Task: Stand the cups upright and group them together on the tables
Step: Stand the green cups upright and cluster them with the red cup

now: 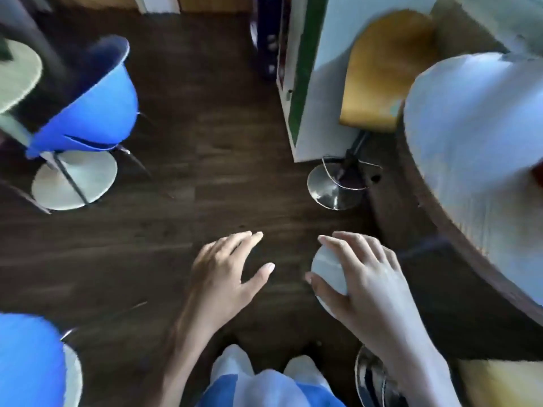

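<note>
We have one view, from the camera on the person's head. It looks steeply down at the floor [205, 186], and the wide lens bends the edges. The left hand [223, 271] and the right hand [373, 277], which grips a cup [329, 268], are near the lens at lower centre; a table [470, 142] is at the right edge.

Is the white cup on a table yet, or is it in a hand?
In a hand. The right hand grips the white cup over the dark floor, short of the round table.
</note>
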`<action>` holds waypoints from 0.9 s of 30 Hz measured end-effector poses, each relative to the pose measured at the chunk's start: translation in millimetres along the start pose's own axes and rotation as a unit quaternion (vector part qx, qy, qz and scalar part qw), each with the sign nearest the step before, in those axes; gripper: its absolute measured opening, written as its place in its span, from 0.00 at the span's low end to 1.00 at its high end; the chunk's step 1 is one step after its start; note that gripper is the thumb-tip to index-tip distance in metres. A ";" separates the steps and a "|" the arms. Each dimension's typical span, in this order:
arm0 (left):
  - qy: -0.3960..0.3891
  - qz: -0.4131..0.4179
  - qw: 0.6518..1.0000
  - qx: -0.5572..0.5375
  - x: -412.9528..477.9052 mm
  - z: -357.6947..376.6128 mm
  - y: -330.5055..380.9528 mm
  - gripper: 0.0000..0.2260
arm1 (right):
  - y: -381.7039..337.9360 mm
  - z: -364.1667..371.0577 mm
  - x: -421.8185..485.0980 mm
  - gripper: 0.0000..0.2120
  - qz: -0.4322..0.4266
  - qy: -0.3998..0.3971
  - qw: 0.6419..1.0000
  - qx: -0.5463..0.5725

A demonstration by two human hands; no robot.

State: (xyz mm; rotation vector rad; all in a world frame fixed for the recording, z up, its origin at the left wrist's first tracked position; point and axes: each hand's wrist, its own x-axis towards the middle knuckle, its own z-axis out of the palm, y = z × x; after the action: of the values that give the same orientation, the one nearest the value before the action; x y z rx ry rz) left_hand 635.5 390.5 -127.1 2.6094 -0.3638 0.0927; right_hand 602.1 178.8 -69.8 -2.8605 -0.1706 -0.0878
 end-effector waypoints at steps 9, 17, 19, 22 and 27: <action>0.119 -0.231 0.965 -0.017 -72.8 -54.6 -176.7 0.24 | -155.4 90.3 109.6 0.25 -0.185 -0.102 0.977 -0.023; 0.147 -0.372 0.914 0.066 -76.6 -107.9 -274.5 0.28 | -258.0 152.2 205.8 0.25 -0.287 -0.174 0.942 -0.004; 0.148 -0.376 0.912 0.076 -62.5 -116.4 -297.7 0.28 | -278.9 163.4 236.3 0.25 -0.301 -0.179 0.937 0.004; 0.140 -0.389 0.906 0.092 -30.3 -127.6 -336.5 0.29 | -309.1 181.5 286.6 0.25 -0.315 -0.166 0.934 0.020; 0.126 -0.414 0.895 0.112 39.4 -147.5 -404.0 0.31 | -360.7 210.4 379.7 0.25 -0.359 -0.163 0.918 0.029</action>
State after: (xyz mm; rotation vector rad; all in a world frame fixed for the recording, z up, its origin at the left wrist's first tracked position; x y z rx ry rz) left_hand 784.0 792.3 -183.1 2.6943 0.8992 0.1818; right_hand 942.6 622.3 -146.7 -2.5730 -1.2541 0.2474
